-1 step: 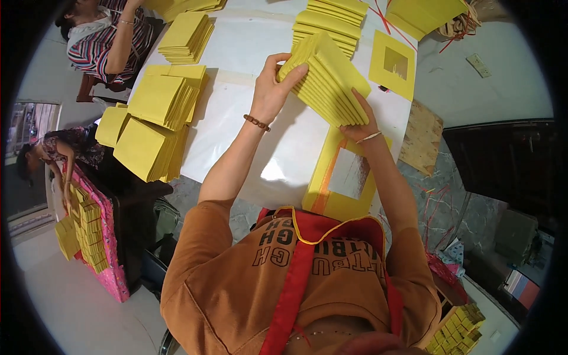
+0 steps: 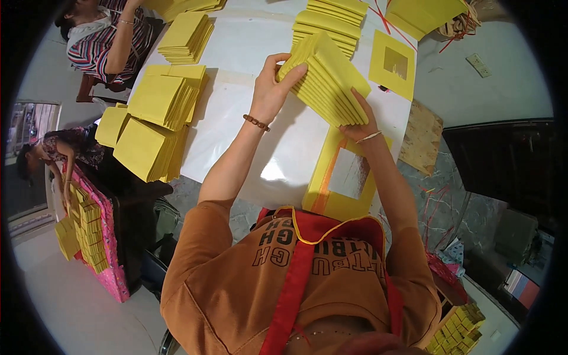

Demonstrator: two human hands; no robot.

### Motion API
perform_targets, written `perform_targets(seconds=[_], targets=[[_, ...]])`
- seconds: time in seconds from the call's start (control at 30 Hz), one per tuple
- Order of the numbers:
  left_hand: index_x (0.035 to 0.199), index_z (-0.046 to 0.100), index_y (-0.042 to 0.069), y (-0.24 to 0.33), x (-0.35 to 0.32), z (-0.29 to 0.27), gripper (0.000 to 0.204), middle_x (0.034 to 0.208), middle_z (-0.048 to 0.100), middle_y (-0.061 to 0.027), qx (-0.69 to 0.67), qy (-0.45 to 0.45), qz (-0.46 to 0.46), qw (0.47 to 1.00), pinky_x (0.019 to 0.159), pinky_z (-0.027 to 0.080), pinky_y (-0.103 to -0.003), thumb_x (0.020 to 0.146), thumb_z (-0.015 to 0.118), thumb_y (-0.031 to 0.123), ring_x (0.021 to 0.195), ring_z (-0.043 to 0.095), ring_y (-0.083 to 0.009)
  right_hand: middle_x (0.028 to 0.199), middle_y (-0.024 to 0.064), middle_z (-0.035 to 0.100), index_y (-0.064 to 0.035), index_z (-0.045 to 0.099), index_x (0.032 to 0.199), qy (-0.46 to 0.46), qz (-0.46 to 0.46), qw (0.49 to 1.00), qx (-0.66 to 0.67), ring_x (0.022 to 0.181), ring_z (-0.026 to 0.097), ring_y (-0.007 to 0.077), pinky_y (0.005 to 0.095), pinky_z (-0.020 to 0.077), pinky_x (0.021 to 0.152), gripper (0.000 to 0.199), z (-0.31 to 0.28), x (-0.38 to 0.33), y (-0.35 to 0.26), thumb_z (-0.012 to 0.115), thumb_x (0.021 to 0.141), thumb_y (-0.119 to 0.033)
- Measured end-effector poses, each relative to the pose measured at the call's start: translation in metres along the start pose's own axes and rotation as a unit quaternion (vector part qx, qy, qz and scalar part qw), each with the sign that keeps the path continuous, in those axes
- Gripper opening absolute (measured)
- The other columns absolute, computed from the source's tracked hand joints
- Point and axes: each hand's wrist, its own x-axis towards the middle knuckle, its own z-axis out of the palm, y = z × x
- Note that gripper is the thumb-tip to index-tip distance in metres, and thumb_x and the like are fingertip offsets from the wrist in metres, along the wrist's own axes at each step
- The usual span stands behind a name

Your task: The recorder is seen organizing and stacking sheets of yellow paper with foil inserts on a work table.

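A thick stack of folded yellow paper pieces [image 2: 328, 74] is held tilted above the white table, its many folded edges facing me. My left hand [image 2: 275, 89] grips its left end, thumb on top and fingers mostly hidden behind. At the lower right corner my right hand [image 2: 361, 121] is closed round the stack, with part of its fingers out of sight. Below my right wrist lies a yellow sheet [image 2: 312, 194] with an orange strip and a silvery rectangle. Just beyond the held stack, more folded yellow pieces [image 2: 328, 26] lie overlapped in a row.
Yellow paper piles [image 2: 157, 97] line the left side of the white table [image 2: 236, 118]. A yellow sheet with a grey rectangle [image 2: 378, 53] lies at the right edge. One person [image 2: 106, 44] sits far left; another [image 2: 59, 145] handles yellow bundles at a pink-covered table [image 2: 109, 236].
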Motion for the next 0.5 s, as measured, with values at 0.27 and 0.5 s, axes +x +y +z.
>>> perform_targets(seconds=[0.27, 0.5], targets=[[0.117, 0.045, 0.002, -0.006, 0.001, -0.004, 0.066, 0.091, 0.054, -0.0067, -0.035, -0.023, -0.046, 0.998, 0.068, 0.037, -0.023, 0.077, 0.060, 0.052, 0.082, 0.049, -0.0115, 0.089, 0.0031, 0.065, -0.0076, 0.058, 0.101, -0.016, -0.010, 0.999, -0.041, 0.078, 0.064, 0.0142, 0.0288, 0.0532, 0.066, 0.027, -0.005, 0.004, -0.013, 0.058, 0.085, -0.029], [0.120, 0.044, 0.005, -0.050, 0.021, -0.010, 0.058, 0.096, 0.052, -0.0025, -0.087, -0.038, -0.195, 0.976, 0.071, 0.037, -0.026, 0.078, 0.056, 0.043, 0.084, 0.047, -0.0104, 0.102, 0.0035, 0.059, -0.0076, 0.052, 0.111, 0.070, -0.028, 0.954, -0.291, 0.090, 0.058, 0.0121, 0.0270, 0.0484, 0.075, 0.038, 0.013, 0.026, -0.032, 0.059, 0.083, -0.033]])
